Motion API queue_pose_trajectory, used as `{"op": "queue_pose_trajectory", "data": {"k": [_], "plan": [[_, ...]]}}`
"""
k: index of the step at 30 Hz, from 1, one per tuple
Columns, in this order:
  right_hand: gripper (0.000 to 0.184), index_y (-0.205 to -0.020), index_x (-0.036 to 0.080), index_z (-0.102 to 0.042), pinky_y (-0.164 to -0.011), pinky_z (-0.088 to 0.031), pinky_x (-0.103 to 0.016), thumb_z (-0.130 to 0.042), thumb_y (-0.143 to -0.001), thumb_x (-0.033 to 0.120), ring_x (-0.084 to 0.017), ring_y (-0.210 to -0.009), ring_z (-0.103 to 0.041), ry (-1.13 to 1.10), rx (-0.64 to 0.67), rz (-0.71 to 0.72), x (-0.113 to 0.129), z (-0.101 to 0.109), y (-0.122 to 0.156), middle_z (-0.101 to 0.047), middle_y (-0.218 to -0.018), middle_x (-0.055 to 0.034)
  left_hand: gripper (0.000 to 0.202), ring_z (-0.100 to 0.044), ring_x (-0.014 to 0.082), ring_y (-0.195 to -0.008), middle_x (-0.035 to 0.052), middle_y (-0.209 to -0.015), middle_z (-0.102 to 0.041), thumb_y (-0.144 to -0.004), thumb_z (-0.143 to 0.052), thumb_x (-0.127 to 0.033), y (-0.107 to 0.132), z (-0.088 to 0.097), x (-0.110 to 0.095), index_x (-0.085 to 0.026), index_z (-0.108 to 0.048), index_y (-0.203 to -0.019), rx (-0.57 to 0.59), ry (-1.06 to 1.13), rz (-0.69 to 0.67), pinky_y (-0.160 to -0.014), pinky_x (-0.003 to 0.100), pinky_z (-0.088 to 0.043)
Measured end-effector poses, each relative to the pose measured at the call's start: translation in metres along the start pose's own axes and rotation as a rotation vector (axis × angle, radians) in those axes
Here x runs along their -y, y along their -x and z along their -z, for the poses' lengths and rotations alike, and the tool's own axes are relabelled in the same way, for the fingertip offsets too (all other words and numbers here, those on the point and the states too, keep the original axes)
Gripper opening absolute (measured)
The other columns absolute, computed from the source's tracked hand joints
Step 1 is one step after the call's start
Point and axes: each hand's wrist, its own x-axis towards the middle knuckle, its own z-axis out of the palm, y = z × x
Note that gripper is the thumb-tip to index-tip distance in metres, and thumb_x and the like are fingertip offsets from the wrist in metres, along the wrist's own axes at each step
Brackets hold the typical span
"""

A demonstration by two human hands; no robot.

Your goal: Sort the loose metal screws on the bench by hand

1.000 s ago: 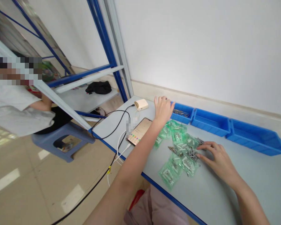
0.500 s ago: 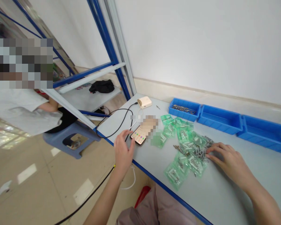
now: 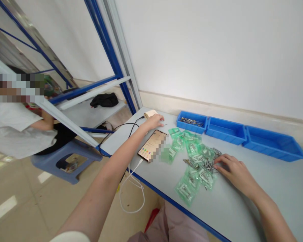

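Note:
My left hand reaches to the back of the table, beside a beige box-shaped device. Its fingers are spread, just over a small metal pin. A phone with a lit screen lies below that forearm, a white cable plugged into its near end. My right hand rests at the right edge of a pile of loose metal pins. Its thumb and forefinger are drawn close together among them; what is between the tips is too small to make out. Green plastic bags of metal parts surround the pile.
Along the wall stand a blue bin of long metal pins and two more blue bins. A black cable runs from the beige device. Left, beyond a blue and white frame, a person sits on a blue-grey stool.
My left hand has left the phone's near end and reached across to the small pin by the beige device. The right hand stays at the pile. The view has shifted slightly.

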Motion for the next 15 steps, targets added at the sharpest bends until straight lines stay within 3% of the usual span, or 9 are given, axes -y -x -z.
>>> {"op": "queue_pose_trajectory", "data": {"k": [3, 8, 12, 15], "plan": [[0.030, -0.089, 0.027, -0.063, -0.077, -0.043, -0.038, -0.041, -0.088, 0.048, -0.025, -0.094, -0.059, -0.015, 0.009, 0.003, 0.001, 0.001, -0.001, -0.064, -0.100, -0.0060, 0.016, -0.054, 0.0182, -0.096, 0.0064, -0.103, -0.063, -0.079, -0.060, -0.024, -0.013, -0.010, 0.006, -0.016, -0.061, -0.093, 0.076, -0.065, -0.012, -0.081, 0.024, -0.040], [0.031, -0.090, 0.025, -0.062, -0.078, -0.043, -0.037, -0.039, -0.089, 0.046, -0.024, -0.091, -0.060, -0.025, 0.008, 0.030, 0.002, 0.002, -0.001, -0.064, -0.098, -0.0068, 0.013, -0.054, 0.0179, -0.088, 0.0089, -0.097, -0.063, -0.084, -0.049, -0.018, -0.010, -0.019, 0.011, -0.013, -0.061, -0.088, 0.068, -0.085, 0.026, -0.076, 0.023, -0.038], [0.032, -0.089, 0.025, -0.061, -0.073, -0.042, -0.037, -0.038, -0.089, 0.046, -0.024, -0.090, -0.060, 0.020, 0.007, 0.019, 0.005, 0.001, 0.001, -0.064, -0.097, -0.0063, 0.016, -0.053, 0.0184, -0.091, 0.0091, -0.098, -0.062, -0.087, -0.047, -0.020, -0.014, -0.007, -0.002, -0.013, -0.060, -0.091, 0.035, -0.098, 0.020, -0.080, 0.025, -0.037], [0.032, -0.090, 0.024, -0.061, -0.072, -0.043, -0.037, -0.037, -0.089, 0.046, -0.024, -0.088, -0.061, 0.044, 0.001, 0.043, 0.004, 0.001, 0.001, -0.064, -0.096, -0.0063, 0.020, -0.051, 0.0183, -0.093, 0.0090, -0.101, -0.061, -0.090, -0.042, -0.021, -0.027, 0.011, -0.027, -0.014, -0.059, -0.097, -0.131, -0.096, -0.119, -0.082, 0.026, -0.037]]}}
